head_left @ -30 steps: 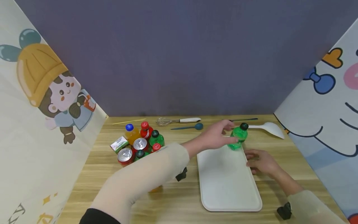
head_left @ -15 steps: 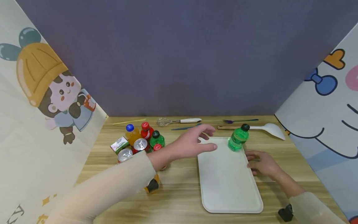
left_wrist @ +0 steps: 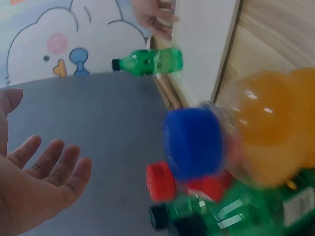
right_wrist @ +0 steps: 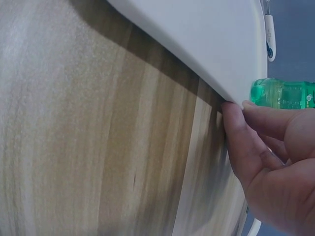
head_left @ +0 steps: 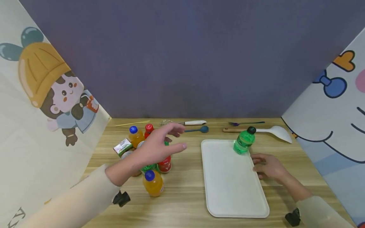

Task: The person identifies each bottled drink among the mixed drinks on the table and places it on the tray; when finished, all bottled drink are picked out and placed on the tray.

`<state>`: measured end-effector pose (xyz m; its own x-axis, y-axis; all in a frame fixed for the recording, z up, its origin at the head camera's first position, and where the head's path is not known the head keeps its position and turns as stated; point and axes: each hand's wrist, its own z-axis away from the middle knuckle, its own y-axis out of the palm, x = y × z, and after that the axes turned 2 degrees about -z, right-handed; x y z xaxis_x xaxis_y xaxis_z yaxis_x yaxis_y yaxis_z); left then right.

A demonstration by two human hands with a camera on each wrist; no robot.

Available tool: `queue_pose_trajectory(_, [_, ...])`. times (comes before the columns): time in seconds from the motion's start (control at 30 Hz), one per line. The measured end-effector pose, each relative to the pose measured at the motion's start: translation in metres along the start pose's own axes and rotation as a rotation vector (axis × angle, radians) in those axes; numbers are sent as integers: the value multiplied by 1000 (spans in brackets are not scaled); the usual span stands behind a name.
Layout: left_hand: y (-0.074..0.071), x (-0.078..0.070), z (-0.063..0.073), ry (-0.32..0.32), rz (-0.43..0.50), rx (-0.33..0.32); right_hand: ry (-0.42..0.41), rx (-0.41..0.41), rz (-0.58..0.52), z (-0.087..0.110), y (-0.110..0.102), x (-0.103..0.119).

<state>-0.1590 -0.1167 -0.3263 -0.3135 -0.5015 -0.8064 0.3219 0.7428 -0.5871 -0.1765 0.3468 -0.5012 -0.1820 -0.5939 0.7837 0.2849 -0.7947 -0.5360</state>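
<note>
My left hand (head_left: 154, 147) is in the air over the group of drinks at the left, its fingers loosely spread with nothing in them. Beneath its wrist, nearer the front, stands a bottle of orange drink (head_left: 153, 185) with a blue cap; the hand covers part of the other drinks. At the right, my right hand (head_left: 269, 166) pinches the side rim of a white tray (head_left: 232, 180) between thumb and fingers, as the right wrist view shows. A green bottle (head_left: 244, 141) with a black cap stands upright in the tray's far right corner.
Behind the hand are another orange drink (head_left: 136, 136), a red-capped bottle (head_left: 149, 129) and a small drink carton (head_left: 123, 147). Along the back lie a whisk (head_left: 195, 123), a blue spoon (head_left: 203, 129), a fork (head_left: 246, 123) and a white ladle (head_left: 278, 133). Walls enclose the table.
My left hand has let go of the green bottle and moved left, from the tray to above the drinks. The green bottle stays on the tray, and my right hand keeps its place.
</note>
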Motion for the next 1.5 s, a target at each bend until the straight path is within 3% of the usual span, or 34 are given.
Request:
queue_pose_trajectory(0.17, [-13,13,26,-36,-20,-57,10,-2,-5,1,1,-3])
queue_pose_trajectory(0.37, [-20,36,52,-60,-37,-110,6,2,-37,0,1,-8])
queue_pose_trajectory(0.63, [-21,61,81,-117,-21,-137,13,17,-42,1,-1,-11])
queue_pose_trajectory(0.83, [-17,68,100,-139,-37,-168,21,19,-11,5,-1,-10])
queue_pose_trajectory(1.07, [-11,74,115,-139,2,-171,20,39,-37,10,0,-6])
queue_pose_trajectory(1.3, [-3,83,125,-225,65,-144,17,40,-41,13,2,-8])
queue_pose_trajectory(1.5, [10,90,131,-236,101,-117,16,45,-51,17,2,-6])
